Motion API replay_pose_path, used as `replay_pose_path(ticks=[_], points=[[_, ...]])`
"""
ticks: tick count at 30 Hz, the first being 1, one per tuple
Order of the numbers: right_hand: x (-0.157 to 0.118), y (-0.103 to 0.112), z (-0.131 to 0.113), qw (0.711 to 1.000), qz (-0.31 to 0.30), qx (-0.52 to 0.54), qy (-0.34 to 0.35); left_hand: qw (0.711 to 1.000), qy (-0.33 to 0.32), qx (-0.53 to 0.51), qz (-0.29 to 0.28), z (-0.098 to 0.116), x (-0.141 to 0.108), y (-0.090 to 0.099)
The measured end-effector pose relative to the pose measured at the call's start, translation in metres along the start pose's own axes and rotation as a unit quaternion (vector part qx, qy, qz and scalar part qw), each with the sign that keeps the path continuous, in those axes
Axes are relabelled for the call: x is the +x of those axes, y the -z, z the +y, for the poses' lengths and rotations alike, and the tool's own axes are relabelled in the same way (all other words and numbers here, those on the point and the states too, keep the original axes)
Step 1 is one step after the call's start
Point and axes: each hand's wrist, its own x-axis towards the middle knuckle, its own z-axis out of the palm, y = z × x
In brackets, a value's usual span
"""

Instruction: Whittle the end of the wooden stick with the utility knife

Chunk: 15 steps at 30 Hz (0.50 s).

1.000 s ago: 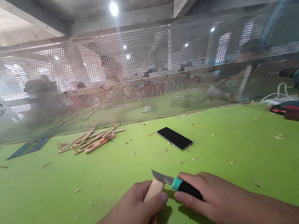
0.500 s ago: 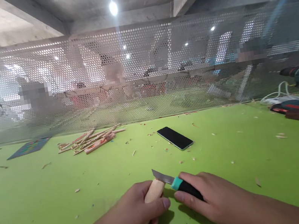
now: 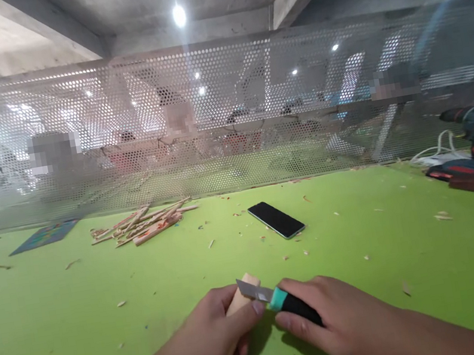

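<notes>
Seen from your head, your two bare hands meet low in the middle of the view, over a bright green, flat tabletop [image 3: 60, 316]. Your left hand [image 3: 209, 336] is wrapped round a pale, bare wooden stick [image 3: 237, 303], fingers curled beneath it and thumb along its right side. The stick lies directly in that grip: its long axis slants from the bottom edge, near your body, up and rightward, and its far end pokes out just beyond your fist.

Your right hand [image 3: 346, 316] is closed round a utility knife with a black handle and teal collar [image 3: 279, 298]. It sits to the right of the stick, apart from the wood, and only its flat grey steel blade [image 3: 252, 290] reaches over. That blade points leftward and slightly away from you, crossing the stick close to its far end. Whether the edge bites or merely rests there, you cannot tell from here.

So your left hand is the nearer one, holding the wood itself. Its thumb tip [image 3: 257, 307] lies just beside the blade, on your side of it. Beyond your hands, well apart, lies a black-screened, rectangular phone [image 3: 277, 219].
</notes>
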Motion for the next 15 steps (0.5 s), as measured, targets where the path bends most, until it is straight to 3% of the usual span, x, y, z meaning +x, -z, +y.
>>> replay_pose_path(ticks=[15], points=[[-0.002,-0.011,-0.002,0.998,0.016,-0.016,-0.055,1.000,0.003,0.003,0.022,0.001,0.002,-0.001]])
